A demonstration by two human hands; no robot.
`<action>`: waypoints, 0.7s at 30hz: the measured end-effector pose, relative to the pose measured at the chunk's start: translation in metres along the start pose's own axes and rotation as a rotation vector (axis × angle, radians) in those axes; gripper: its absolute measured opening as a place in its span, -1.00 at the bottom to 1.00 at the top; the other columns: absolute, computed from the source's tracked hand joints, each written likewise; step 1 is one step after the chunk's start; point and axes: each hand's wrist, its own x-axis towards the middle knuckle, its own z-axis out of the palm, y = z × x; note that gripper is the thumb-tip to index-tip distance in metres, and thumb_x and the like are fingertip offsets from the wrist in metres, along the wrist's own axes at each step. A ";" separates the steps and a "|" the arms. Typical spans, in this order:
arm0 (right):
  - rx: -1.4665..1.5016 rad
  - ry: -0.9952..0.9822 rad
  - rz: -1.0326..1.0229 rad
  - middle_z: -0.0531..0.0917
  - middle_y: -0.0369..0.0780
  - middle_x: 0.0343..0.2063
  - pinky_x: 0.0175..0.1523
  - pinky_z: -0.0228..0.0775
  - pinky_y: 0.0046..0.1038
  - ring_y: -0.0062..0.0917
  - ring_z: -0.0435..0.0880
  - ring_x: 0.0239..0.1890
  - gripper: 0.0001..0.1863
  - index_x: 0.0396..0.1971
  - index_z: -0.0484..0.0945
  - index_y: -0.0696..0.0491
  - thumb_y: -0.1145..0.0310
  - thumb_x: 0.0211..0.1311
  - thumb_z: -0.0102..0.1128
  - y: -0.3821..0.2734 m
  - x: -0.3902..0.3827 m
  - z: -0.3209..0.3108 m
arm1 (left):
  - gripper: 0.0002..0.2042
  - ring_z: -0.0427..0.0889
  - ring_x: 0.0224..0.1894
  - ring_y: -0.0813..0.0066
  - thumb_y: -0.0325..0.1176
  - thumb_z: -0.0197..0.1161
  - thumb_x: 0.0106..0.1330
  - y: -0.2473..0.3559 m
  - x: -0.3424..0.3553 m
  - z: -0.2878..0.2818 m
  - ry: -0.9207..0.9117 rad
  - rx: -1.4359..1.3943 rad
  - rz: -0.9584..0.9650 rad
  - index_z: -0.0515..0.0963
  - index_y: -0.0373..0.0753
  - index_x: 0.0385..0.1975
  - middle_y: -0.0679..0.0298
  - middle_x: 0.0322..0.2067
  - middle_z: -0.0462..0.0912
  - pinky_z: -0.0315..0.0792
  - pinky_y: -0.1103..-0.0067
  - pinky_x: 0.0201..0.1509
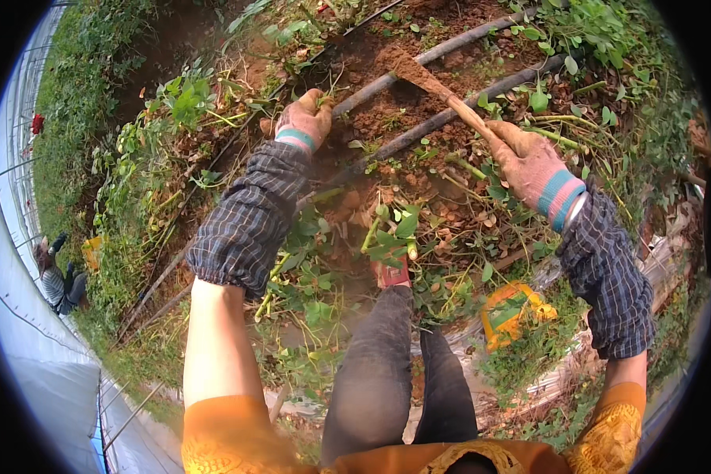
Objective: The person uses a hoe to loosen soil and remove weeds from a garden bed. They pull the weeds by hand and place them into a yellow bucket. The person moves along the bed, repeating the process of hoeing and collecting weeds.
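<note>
Brown soil (387, 87) spreads ahead, crossed by dark hoses (419, 130). Wooden tool (442, 91) slants up-left from the right hand (529, 166), which grips its handle; left hand (304, 118) closes around one hose.

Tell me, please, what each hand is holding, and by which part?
Right hand grips a digging tool by its handle; left hand rests on soil, apparently holding nothing.

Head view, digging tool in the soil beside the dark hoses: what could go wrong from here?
1. The soil-caked blade of the digging tool, held by the right hand, sits right beside the dark hoses; a stroke could nick one.
2. The left hand rests in the soil close to the blade's path and might get struck.
3. Vines tangle around the shoe, so footing could slip.
</note>
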 end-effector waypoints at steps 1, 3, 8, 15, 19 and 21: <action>-0.151 0.039 0.094 0.59 -0.19 -0.47 -0.34 0.42 -0.45 -0.46 0.56 -0.45 -0.62 0.12 0.40 0.06 0.23 0.40 -0.09 0.001 0.019 -0.003 | -0.57 0.64 -0.21 0.26 -0.17 0.14 0.27 0.044 -0.026 -0.014 0.059 0.056 0.016 0.42 -0.31 0.05 0.01 -0.37 0.65 0.46 0.43 -0.08; -0.351 0.000 0.038 0.62 -0.05 -0.39 -0.33 0.47 -0.27 -0.26 0.63 -0.39 -0.68 0.05 0.40 0.08 0.29 0.40 -0.14 -0.045 0.059 0.017 | -0.60 0.61 -0.40 0.34 -0.19 0.16 0.28 -0.053 -0.010 -0.019 0.263 -0.332 0.109 0.43 -0.29 0.03 0.13 -0.43 0.64 0.48 0.47 -0.28; -0.268 -0.233 -0.006 0.64 -0.08 -0.44 -0.35 0.48 -0.31 -0.28 0.65 -0.38 -0.66 0.11 0.29 0.10 0.37 0.37 -0.16 -0.044 0.023 0.046 | -0.85 0.36 -0.75 0.63 -0.19 0.13 0.35 -0.002 -0.089 -0.060 0.070 -0.823 -0.340 0.47 -0.10 -0.29 0.40 -0.64 0.48 0.24 0.68 -0.75; -0.324 0.308 -0.287 0.60 -0.22 -0.41 -0.26 0.51 -0.34 -0.38 0.64 -0.31 -0.76 -0.16 0.51 -0.01 0.26 0.26 -0.04 -0.054 -0.041 0.032 | -0.62 0.46 -0.59 0.47 0.07 0.23 0.21 -0.007 -0.179 -0.125 0.422 -0.745 -0.445 0.49 -0.17 -0.42 0.30 -0.57 0.53 0.30 0.55 -0.61; -0.360 0.584 -0.143 0.56 -0.18 -0.33 -0.24 0.53 -0.27 -0.31 0.63 -0.27 -0.50 0.15 0.34 -0.06 0.39 0.15 0.06 0.011 -0.113 -0.036 | -0.73 0.54 -0.47 0.40 -0.20 0.32 0.19 -0.054 -0.233 -0.136 0.495 -0.989 -0.507 0.51 -0.24 -0.27 0.28 -0.39 0.58 0.46 0.45 -0.47; -0.283 0.590 0.072 0.57 -0.06 -0.19 -0.22 0.51 -0.20 -0.20 0.65 -0.25 -0.48 0.21 0.25 -0.03 0.33 0.23 0.03 0.068 -0.139 -0.053 | -0.79 0.52 -0.51 0.41 -0.25 0.30 0.20 -0.085 -0.260 -0.125 0.557 -1.162 -0.449 0.49 -0.24 -0.34 0.26 -0.44 0.58 0.40 0.47 -0.56</action>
